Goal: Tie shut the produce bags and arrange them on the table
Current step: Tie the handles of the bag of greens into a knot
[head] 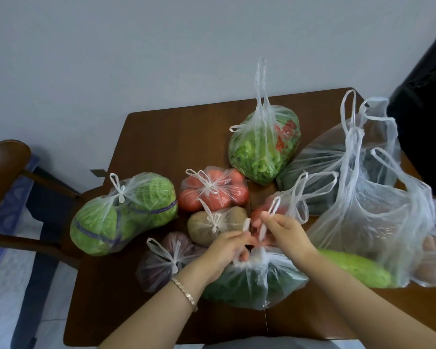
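A clear bag of dark green vegetables (pixel 252 285) lies at the near middle of the brown table (pixel 166 137). My left hand (pixel 224 250) pinches one of its handles and my right hand (pixel 285 233) pinches the other, both raised above the bag's mouth. Knotted bags lie to the left: cabbages (pixel 126 215), tomatoes (pixel 212 190), potatoes (pixel 217 225) and purple onions (pixel 161 263). A bag of leafy greens (pixel 262 144) stands behind with its handles loose and upright.
Several open, loose bags crowd the right side of the table, among them a large clear bag (pixel 378 205) and a pale green gourd (pixel 355 268). A wooden chair (pixel 8 157) stands to the left. A black object (pixel 423 96) is at the far right.
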### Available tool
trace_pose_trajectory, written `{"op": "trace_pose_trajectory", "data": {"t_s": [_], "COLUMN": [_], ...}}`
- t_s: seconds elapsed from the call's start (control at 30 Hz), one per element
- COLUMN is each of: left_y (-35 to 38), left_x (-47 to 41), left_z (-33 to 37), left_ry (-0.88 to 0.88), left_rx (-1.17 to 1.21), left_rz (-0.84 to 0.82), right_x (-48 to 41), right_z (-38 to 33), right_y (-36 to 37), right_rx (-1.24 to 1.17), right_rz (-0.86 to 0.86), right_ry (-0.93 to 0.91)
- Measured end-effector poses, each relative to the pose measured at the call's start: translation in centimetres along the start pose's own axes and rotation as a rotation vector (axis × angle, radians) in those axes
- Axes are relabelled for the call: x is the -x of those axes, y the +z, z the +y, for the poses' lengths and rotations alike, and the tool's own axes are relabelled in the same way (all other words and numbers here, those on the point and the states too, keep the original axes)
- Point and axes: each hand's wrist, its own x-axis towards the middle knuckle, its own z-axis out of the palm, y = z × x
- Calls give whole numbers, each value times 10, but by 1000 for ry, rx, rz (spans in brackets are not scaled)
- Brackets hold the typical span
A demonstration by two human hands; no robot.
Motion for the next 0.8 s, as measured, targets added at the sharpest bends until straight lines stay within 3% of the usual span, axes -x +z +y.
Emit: {"op": "trace_pose_trajectory", "data": {"t_s": [0.2,0.33,0.43,0.57,0.7,0.8], "left_y": [-1,5,8,9,19,19], "left_x": [4,4,1,-3,-3,-9], "left_z": [-2,-5,-4,-5,-5,-2], "left_ry": [-12,-35,-59,-100,-145,-150], "left_rx": [294,179,162,234,503,643], "left_rz": [-22,-43,37,156,203,347], "right_x": [-8,-4,3,9,3,2], "right_z": [7,20,28,37,36,39], "right_y": [5,8,7,9,11,18], "right_rx": [-158,-224,-83,81,132,313], "right_rz": [87,84,71,-74,-113,-121], "right_ry": [133,159,75,76,87,133]}}
